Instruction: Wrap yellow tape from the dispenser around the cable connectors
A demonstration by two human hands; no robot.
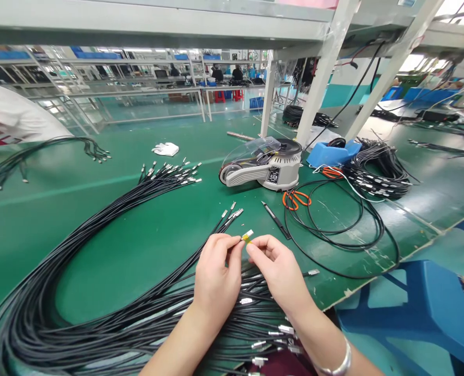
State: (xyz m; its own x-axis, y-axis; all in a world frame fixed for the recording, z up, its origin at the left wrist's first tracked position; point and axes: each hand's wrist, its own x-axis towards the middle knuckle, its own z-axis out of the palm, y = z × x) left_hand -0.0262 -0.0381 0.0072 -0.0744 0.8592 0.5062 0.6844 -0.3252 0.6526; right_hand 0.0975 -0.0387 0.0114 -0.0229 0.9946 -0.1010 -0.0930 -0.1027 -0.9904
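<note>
Currently — left hand (pixel 218 269) is pinching a silver rectangular metal connector (pixel 250 233).
Right hand (pixel 274 261) is gripping thin yellow tape (pixel 246 238) on it — long black cables (pixel 28 308) lying below.

Factory workshop, green workbench (pixel 118 266), cable bundles (pixel 28 318)

The person's left forearm (pixel 179 339) and right forearm (pixel 313 329) reach in from the near side, angled inward — left hand (pixel 218 271) and right hand (pixel 276 263) almost meeting, thumbs (pixel 259 256) pinched toward index fingers (pixel 227 242).
</note>
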